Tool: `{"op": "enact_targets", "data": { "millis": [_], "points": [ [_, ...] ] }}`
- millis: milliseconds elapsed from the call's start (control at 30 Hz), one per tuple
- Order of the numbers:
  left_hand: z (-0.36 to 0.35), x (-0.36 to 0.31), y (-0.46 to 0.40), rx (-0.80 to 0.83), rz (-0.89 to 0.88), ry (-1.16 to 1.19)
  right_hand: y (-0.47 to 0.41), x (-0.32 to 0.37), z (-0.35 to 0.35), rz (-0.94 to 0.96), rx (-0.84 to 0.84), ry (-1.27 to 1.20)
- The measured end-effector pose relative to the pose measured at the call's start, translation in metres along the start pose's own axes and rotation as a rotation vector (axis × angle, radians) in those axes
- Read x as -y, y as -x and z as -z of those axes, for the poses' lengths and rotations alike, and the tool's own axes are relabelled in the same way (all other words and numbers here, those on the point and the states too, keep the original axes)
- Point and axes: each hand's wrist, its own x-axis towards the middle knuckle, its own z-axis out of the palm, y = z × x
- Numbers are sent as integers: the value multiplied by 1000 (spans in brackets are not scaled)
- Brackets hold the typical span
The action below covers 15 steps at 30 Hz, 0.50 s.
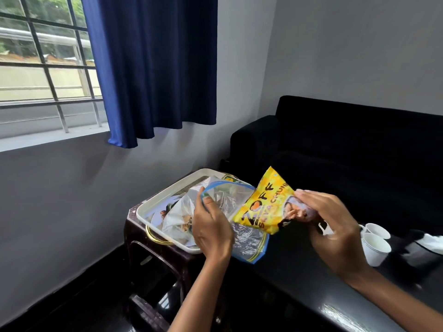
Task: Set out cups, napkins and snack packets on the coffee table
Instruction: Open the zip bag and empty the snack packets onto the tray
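Note:
My right hand (pixel 335 226) grips a yellow snack packet (pixel 261 207) by its lower end, held tilted above the edge of the dark coffee table (pixel 299 283). My left hand (pixel 211 226) pinches the blue-rimmed mouth of a clear zip bag (pixel 230 200), which lies partly in a white tray (pixel 153 200) and partly over the table's corner. More packets show through the bag. Two white cups (pixel 376 245) stand on the table at the right, with a white napkin (pixel 431 243) beyond them.
The tray rests on a dark brown stool (pixel 153 255) by the grey wall. A black sofa (pixel 347 149) runs behind the table. A barred window (pixel 43 63) and a blue curtain (pixel 155 68) are up on the left.

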Motion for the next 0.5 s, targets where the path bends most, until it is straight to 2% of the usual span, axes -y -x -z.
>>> {"op": "enact_targets", "data": {
  "millis": [133,300,400,500],
  "points": [
    [7,0,-15,-127,59,106,-15,-6,6,-19,-106,-2],
    [22,-7,-37,-327,-43,309,-25,-39,-17,-296,-174,38],
    [33,-9,-52,-454,-84,409,-26,-56,-46,-417,-124,42],
    [40,-12,-60,-535,-113,484,-23,-66,-83,-483,0,46]
  ]
}}
